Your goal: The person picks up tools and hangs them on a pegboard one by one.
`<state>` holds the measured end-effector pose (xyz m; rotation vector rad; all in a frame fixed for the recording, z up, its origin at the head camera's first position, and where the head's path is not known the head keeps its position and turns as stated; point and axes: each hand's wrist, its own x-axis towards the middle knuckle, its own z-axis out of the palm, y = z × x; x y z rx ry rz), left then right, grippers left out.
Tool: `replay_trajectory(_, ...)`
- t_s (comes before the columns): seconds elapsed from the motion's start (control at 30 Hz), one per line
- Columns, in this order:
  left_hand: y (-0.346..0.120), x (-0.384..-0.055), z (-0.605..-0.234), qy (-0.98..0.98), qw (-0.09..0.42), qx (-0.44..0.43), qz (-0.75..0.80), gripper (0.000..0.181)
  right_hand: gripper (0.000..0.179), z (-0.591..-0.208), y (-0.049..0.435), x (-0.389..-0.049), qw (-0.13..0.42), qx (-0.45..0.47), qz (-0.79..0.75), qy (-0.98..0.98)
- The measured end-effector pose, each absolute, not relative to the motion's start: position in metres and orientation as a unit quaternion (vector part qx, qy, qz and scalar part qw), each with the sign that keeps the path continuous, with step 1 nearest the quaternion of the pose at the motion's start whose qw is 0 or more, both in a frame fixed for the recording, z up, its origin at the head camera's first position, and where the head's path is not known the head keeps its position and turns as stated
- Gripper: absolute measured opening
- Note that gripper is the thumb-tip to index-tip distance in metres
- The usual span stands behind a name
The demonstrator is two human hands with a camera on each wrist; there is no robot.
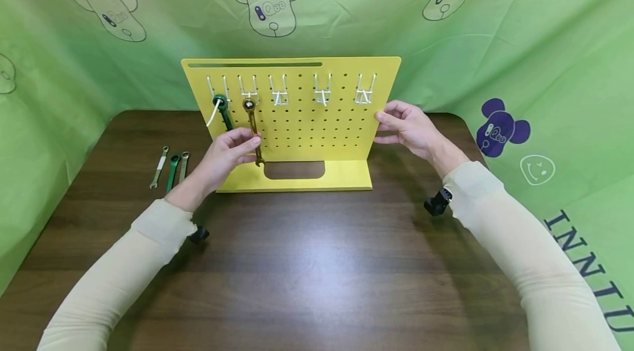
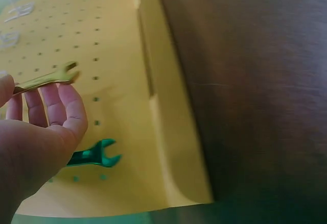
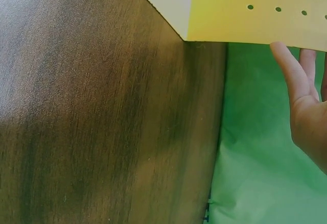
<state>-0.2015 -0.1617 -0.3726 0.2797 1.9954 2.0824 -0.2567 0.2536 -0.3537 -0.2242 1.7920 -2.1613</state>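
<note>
My left hand (image 1: 225, 155) pinches a gold wrench (image 1: 254, 125) between thumb and fingers. Its ring end lies right at the second white hook (image 1: 249, 89) of the yellow pegboard (image 1: 307, 147), and its open jaw points down. In the left wrist view the jaw end of this wrench (image 2: 51, 77) sticks out past the fingertips. Just left of it a green wrench (image 1: 226, 117) hangs by its ring on the first hook (image 1: 214, 113), its lower part hidden behind my left hand. My right hand (image 1: 408, 128) holds the board's right edge, thumb at the front and fingers behind.
Three more wrenches lie on the brown table (image 1: 317, 263) left of the board: a silver one with a white band (image 1: 160, 166), a green one (image 1: 172, 171) and another silver one (image 1: 184, 165). More white hooks (image 1: 323, 92) line the board's top. A green curtain (image 1: 346, 10) hangs behind.
</note>
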Motion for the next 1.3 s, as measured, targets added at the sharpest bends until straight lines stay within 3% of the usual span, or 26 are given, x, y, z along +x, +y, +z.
replay_trajectory(0.2, -0.164, -0.200, -0.387, 0.700, 0.147, 0.092, 0.693, 0.053, 0.010, -0.354, 0.254, -0.257, 0.158, -0.078, -0.755, 0.632)
replay_trajectory(0.67, -0.168, -0.203, -0.400, 0.688, 0.197, 0.029, 0.698, 0.061, 0.010, -0.353, 0.255, -0.255, 0.158, -0.075, -0.757, 0.629)
replay_trajectory(1.3, -0.160, -0.205, -0.398, 0.714, 0.187, -0.009, 0.675, 0.060, 0.012, -0.353, 0.254, -0.257, 0.157, -0.067, -0.756, 0.631)
